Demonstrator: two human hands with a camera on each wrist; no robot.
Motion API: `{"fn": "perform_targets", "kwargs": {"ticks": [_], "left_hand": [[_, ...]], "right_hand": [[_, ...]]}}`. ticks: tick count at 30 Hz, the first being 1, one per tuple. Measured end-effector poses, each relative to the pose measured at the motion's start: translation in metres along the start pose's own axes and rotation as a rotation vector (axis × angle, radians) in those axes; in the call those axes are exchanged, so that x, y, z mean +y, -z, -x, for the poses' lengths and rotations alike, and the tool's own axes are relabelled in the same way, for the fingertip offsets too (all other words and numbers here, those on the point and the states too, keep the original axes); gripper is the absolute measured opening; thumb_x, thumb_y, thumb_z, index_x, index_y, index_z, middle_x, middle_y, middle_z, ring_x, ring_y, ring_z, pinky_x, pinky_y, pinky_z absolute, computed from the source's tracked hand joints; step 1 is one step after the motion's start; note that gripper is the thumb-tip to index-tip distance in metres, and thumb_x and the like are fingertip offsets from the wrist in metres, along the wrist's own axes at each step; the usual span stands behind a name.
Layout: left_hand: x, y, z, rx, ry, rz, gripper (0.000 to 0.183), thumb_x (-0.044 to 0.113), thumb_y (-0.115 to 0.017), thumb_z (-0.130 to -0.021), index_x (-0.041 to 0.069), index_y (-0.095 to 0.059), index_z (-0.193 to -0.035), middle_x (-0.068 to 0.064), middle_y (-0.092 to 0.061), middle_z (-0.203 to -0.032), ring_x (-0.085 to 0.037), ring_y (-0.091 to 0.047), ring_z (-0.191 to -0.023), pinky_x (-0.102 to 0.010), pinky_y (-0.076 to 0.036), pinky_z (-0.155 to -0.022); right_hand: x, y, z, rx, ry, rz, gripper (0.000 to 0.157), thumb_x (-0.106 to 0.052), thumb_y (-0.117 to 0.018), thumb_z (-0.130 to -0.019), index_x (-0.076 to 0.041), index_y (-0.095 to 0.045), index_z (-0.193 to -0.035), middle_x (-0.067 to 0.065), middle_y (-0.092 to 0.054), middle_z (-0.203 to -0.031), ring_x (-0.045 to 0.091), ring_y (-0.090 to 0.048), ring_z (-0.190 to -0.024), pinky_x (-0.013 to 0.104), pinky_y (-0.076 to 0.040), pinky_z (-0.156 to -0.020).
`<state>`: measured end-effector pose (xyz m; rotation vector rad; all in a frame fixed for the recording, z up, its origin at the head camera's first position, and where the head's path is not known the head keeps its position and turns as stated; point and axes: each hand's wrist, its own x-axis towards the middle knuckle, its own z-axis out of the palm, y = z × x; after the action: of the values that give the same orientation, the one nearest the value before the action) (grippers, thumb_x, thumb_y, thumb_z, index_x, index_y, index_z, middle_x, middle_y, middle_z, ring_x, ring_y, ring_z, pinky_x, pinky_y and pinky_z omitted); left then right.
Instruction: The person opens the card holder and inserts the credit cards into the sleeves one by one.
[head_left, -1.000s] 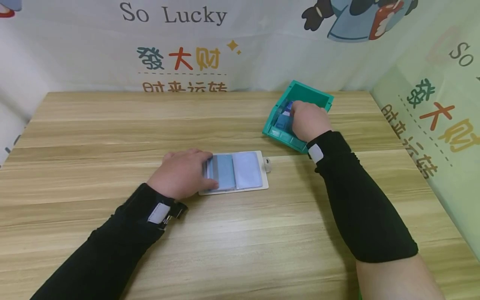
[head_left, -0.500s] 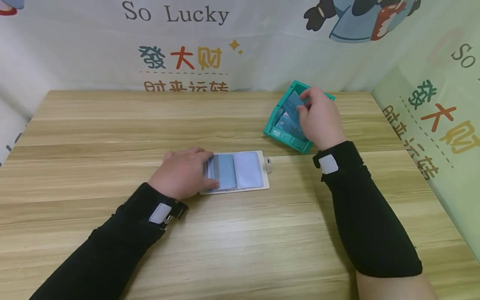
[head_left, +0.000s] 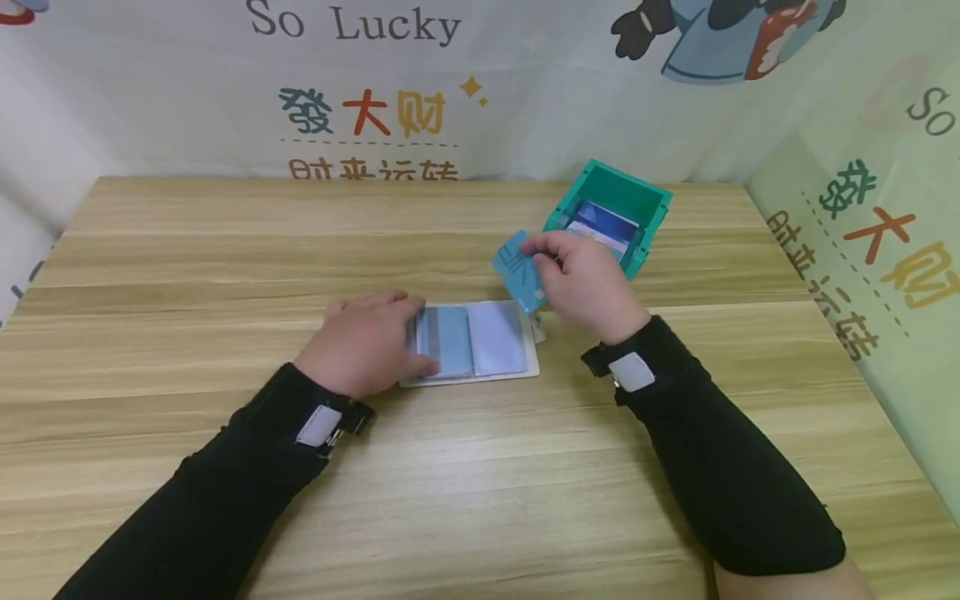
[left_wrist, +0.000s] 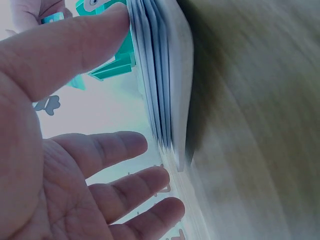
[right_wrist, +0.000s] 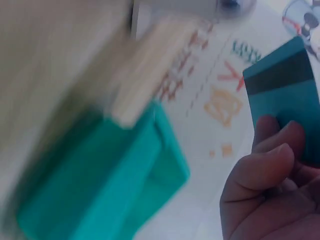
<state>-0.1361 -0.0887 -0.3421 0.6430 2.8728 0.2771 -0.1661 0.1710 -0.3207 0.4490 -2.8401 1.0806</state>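
My right hand [head_left: 588, 283] pinches a blue bank card [head_left: 517, 271] between thumb and fingers, above the right end of a card holder. The right wrist view shows the dark stripe on the back of this card [right_wrist: 285, 80]. Spread open on the table, the white card holder [head_left: 498, 337] has layered sleeves and a snap tab at its right end. A pale blue card with a grey stripe [head_left: 450, 342] shows in its left part. Across the holder's left end rests my left hand [head_left: 363, 346], thumb against the sleeves' edge [left_wrist: 155, 75], its other fingers loosely extended.
A green plastic bin [head_left: 615, 187] stands at the back right of the wooden table [head_left: 247, 250], holding more cards [head_left: 607, 223], one dark blue and white. Behind the table hangs a printed cloth [head_left: 525, 100]; another stretch of it runs along the right side.
My right hand has lifted the blue bank card out of the bin and carried it left and toward me, beside the card holder. My left hand has stayed in place.
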Motion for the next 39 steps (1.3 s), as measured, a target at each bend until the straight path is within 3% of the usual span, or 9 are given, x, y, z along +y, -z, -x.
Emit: {"fn": "perform_targets", "kwargs": {"ticks": [3, 6, 10, 12, 18, 25, 39], "left_hand": [[0.001, 0.001, 0.000, 0.000, -0.001, -0.007, 0.083, 0.057, -0.068, -0.077, 0.009, -0.042, -0.140, -0.015, -0.043, -0.138, -0.035, -0.039, -0.119, -0.060, -0.030, -0.093], [0.002, 0.001, 0.001, -0.005, -0.002, -0.014, 0.084, 0.057, -0.067, -0.077, 0.008, -0.042, -0.140, -0.016, -0.042, -0.139, -0.036, -0.038, -0.120, -0.060, -0.029, -0.093], [0.002, 0.001, 0.001, -0.004, -0.009, -0.024, 0.085, 0.057, -0.068, -0.076, 0.008, -0.043, -0.140, -0.016, -0.042, -0.139, -0.036, -0.038, -0.120, -0.060, -0.030, -0.093], [0.002, 0.001, 0.002, -0.003, -0.012, -0.025, 0.084, 0.057, -0.068, -0.076, 0.007, -0.043, -0.139, -0.016, -0.042, -0.139, -0.036, -0.039, -0.120, -0.060, -0.030, -0.093], [0.002, 0.001, 0.002, -0.010, -0.007, -0.018, 0.083, 0.056, -0.069, -0.076, 0.007, -0.044, -0.139, -0.017, -0.042, -0.139, -0.037, -0.038, -0.121, -0.060, -0.029, -0.094], [0.002, 0.000, 0.002, -0.018, -0.002, -0.022, 0.082, 0.056, -0.068, -0.076, 0.008, -0.044, -0.139, -0.017, -0.042, -0.140, -0.036, -0.037, -0.122, -0.061, -0.029, -0.094], [0.001, 0.000, 0.001, -0.025, -0.005, -0.034, 0.081, 0.056, -0.067, -0.077, 0.009, -0.044, -0.139, -0.016, -0.043, -0.139, -0.035, -0.037, -0.121, -0.060, -0.030, -0.093]], "right_hand": [[-0.004, -0.009, 0.003, -0.099, 0.007, -0.008, 0.024, -0.011, -0.046, -0.097, -0.009, -0.066, -0.110, 0.002, -0.063, -0.098, 0.018, -0.042, -0.047, 0.030, -0.035, -0.045], [-0.007, -0.016, 0.005, -0.186, 0.016, 0.016, 0.024, -0.012, -0.046, -0.097, -0.009, -0.067, -0.110, 0.004, -0.063, -0.087, 0.018, -0.041, -0.046, 0.029, -0.034, -0.046], [-0.010, -0.021, 0.006, -0.248, 0.037, 0.055, 0.024, -0.012, -0.047, -0.097, -0.008, -0.067, -0.110, 0.004, -0.064, -0.085, 0.017, -0.042, -0.048, 0.029, -0.034, -0.046], [-0.011, -0.023, 0.006, -0.269, 0.040, 0.068, 0.024, -0.013, -0.048, -0.097, -0.008, -0.067, -0.111, 0.001, -0.065, -0.095, 0.016, -0.045, -0.052, 0.029, -0.036, -0.048], [-0.013, -0.027, 0.006, -0.322, 0.020, 0.103, 0.024, -0.015, -0.049, -0.098, -0.010, -0.065, -0.115, 0.001, -0.064, -0.103, 0.013, -0.052, -0.064, 0.028, -0.041, -0.051], [-0.016, -0.031, 0.006, -0.372, 0.048, 0.165, 0.025, -0.016, -0.050, -0.097, -0.010, -0.064, -0.117, 0.002, -0.063, -0.113, 0.009, -0.053, -0.085, 0.029, -0.049, -0.075], [-0.019, -0.041, 0.009, -0.428, 0.103, 0.243, 0.031, -0.018, -0.057, -0.094, -0.010, -0.061, -0.124, 0.002, -0.063, -0.114, 0.010, -0.052, -0.089, 0.031, -0.048, -0.081]]}}
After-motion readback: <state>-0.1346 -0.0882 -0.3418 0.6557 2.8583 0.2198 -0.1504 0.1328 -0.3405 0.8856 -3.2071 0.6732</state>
